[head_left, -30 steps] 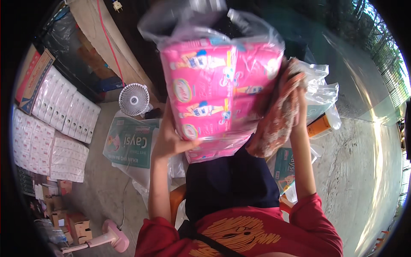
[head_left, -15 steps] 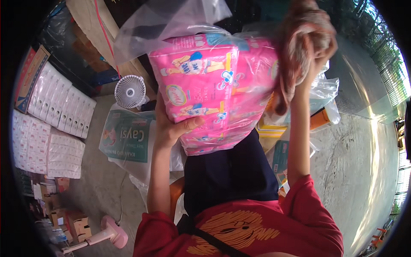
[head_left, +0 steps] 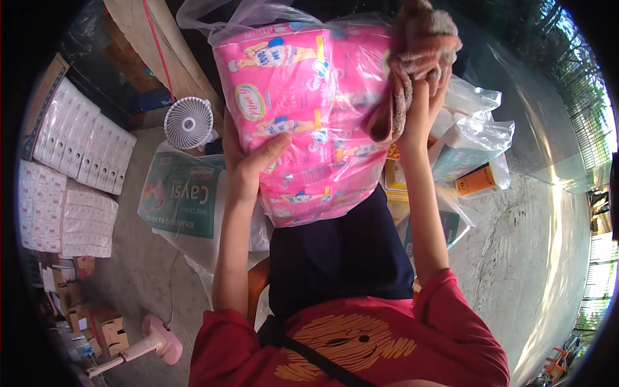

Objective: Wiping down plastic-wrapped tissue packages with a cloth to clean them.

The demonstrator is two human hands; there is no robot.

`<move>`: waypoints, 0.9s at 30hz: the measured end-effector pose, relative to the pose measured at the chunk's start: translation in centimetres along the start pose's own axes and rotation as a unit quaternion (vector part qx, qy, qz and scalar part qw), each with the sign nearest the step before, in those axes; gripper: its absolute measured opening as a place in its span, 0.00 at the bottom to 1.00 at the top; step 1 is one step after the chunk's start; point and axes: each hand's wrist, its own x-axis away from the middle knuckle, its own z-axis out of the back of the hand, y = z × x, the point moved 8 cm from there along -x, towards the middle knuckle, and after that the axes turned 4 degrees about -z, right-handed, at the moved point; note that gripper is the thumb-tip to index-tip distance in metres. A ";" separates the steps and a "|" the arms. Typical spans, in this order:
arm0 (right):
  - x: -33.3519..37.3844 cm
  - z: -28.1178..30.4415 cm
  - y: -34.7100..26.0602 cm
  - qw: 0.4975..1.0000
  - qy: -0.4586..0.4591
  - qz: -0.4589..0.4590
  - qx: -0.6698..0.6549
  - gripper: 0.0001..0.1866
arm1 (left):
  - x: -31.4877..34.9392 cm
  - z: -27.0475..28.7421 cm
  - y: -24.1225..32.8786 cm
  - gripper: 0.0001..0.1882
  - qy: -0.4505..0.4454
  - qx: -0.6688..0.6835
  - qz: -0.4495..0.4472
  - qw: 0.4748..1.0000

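A large pink pack of sanitary pads [head_left: 303, 151], wrapped in clear plastic, stands tilted above my lap. My left hand [head_left: 253, 164] grips its left side, thumb across the printed front and the other fingers hidden behind. In my right hand [head_left: 422, 113] is a bunched brown and grey striped cloth [head_left: 427, 48], its hanging end against the pack's right side. Loose clear plastic [head_left: 242, 14] sticks up from the pack's upper left.
A white round fan [head_left: 188, 124] and a white-and-teal plastic-wrapped package [head_left: 184, 193] are at my left. Further left stand stacks of white wrapped packs [head_left: 77, 145] and a pink stand base [head_left: 158, 342]. Bagged goods, including an orange box [head_left: 474, 182], lie at right.
The cloth and my right hand have come left and slightly down, closer against the pack. The pack has shifted a little to the left and upward with my left hand.
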 end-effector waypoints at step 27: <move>12.2 4.0 8.4 0.975 -0.063 -0.184 0.104 0.39 | -0.7 2.5 2.5 0.36 0.048 -0.051 -0.102 0.992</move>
